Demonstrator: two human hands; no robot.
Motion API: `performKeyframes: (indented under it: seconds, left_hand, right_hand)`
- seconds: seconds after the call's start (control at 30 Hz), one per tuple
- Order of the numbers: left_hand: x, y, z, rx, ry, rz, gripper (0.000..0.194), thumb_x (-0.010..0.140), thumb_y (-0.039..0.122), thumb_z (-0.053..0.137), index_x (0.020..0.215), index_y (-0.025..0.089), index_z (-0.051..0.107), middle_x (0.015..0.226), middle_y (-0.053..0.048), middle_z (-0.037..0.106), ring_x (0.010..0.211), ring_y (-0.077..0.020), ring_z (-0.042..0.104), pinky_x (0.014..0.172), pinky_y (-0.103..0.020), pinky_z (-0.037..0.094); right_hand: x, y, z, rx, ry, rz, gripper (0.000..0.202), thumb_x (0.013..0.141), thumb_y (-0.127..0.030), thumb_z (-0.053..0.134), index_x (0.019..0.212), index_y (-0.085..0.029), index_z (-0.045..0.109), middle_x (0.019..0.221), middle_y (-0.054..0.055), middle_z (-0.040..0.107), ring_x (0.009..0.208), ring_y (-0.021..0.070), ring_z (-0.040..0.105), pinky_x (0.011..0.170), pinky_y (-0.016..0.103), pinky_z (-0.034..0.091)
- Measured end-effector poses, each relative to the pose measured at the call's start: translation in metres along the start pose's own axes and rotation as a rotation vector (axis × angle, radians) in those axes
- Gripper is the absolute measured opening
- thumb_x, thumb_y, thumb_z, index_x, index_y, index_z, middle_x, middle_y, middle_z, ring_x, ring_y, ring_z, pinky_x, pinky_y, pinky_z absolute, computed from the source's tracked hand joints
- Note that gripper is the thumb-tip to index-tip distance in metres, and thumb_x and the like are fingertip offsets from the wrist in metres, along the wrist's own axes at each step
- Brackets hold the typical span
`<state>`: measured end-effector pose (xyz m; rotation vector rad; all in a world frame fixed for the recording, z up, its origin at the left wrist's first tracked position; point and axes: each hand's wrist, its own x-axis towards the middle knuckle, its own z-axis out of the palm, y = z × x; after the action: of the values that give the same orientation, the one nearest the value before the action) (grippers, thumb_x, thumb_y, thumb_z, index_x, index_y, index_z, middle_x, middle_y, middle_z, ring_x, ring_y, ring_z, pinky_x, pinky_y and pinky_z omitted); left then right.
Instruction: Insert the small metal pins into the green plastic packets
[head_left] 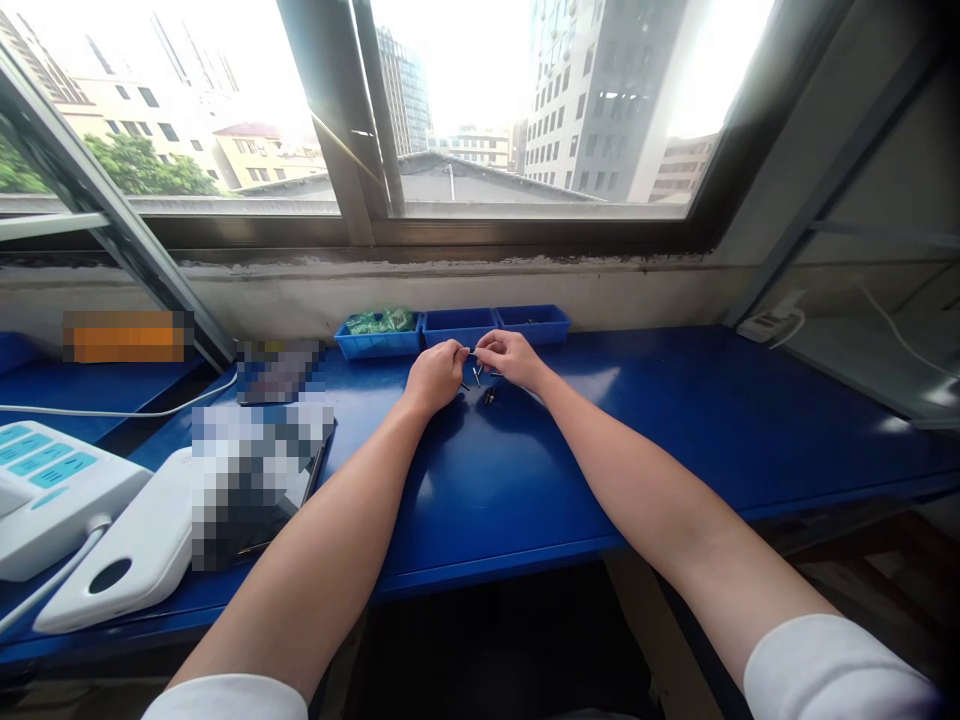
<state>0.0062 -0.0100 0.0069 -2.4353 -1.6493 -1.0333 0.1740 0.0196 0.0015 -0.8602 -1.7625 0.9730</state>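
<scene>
My left hand and my right hand meet above the blue table, fingertips pinched close together. A tiny dark piece spans the gap between them, with both hands on it; its shape is too small to tell. Just below, several small dark and metallic parts lie on the table. Behind the hands stand three blue bins: the left bin holds green packaging, the middle bin shows no clear contents, and the right bin has small dark bits in it.
At the left are a white power strip, a white rounded device and blurred flat items. An orange blurred box is farther back. Metal shelf posts rise at the left, and a white socket with cable sits back right.
</scene>
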Motion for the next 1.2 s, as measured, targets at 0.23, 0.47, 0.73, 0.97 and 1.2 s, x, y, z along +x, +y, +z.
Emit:
performKeyframes:
  seconds: [0.23, 0.47, 0.73, 0.97, 1.2]
  left_hand:
    - [0.000, 0.001, 0.001, -0.019, -0.009, -0.020, 0.036, 0.095, 0.038, 0.031, 0.094, 0.019, 0.061, 0.096, -0.009, 0.067, 0.092, -0.0228, 0.060, 0.080, -0.032, 0.044]
    - [0.000, -0.005, 0.005, 0.080, -0.062, -0.124, 0.030, 0.090, 0.031, 0.038, 0.106, 0.016, 0.060, 0.106, -0.012, 0.063, 0.102, -0.0262, 0.058, 0.089, -0.037, 0.044]
    - [-0.001, -0.007, 0.006, 0.118, -0.140, -0.110, 0.029, 0.089, 0.028, 0.039, 0.104, 0.017, 0.061, 0.109, -0.011, 0.062, 0.105, -0.0249, 0.056, 0.094, -0.036, 0.044]
    - [-0.001, -0.009, 0.008, 0.131, -0.155, -0.099, 0.031, 0.088, 0.027, 0.039, 0.104, 0.017, 0.062, 0.108, -0.011, 0.062, 0.104, -0.0256, 0.057, 0.093, -0.036, 0.044]
    - [0.000, -0.003, 0.002, 0.196, -0.110, -0.176, 0.031, 0.084, 0.020, 0.038, 0.100, 0.017, 0.065, 0.105, -0.011, 0.063, 0.103, -0.0246, 0.058, 0.091, -0.034, 0.045]
  right_hand:
    - [0.001, -0.006, -0.006, 0.070, 0.154, 0.011, 0.017, 0.069, -0.033, 0.062, 0.071, -0.016, 0.064, 0.066, 0.002, 0.065, 0.060, 0.0142, 0.056, 0.055, 0.025, 0.044]
    - [-0.004, 0.000, -0.019, -0.796, 0.503, 0.008, 0.038, 0.073, -0.021, 0.053, 0.109, -0.016, 0.065, 0.111, 0.008, 0.064, 0.106, 0.0278, 0.049, 0.093, 0.042, 0.041]
    - [-0.004, 0.009, -0.030, -1.065, 0.391, 0.323, 0.067, 0.073, -0.028, 0.057, 0.136, -0.014, 0.042, 0.143, 0.014, 0.038, 0.117, 0.0369, 0.035, 0.093, 0.052, 0.035]
    - [-0.002, 0.016, -0.031, -1.031, 0.365, 0.336, 0.075, 0.071, -0.031, 0.062, 0.139, -0.016, 0.036, 0.152, 0.015, 0.018, 0.122, 0.0394, 0.030, 0.095, 0.053, 0.034]
    - [-0.003, 0.000, -0.012, -0.904, 0.218, -0.114, 0.025, 0.080, -0.027, 0.055, 0.101, -0.015, 0.061, 0.100, 0.011, 0.058, 0.101, 0.0254, 0.049, 0.091, 0.039, 0.040]
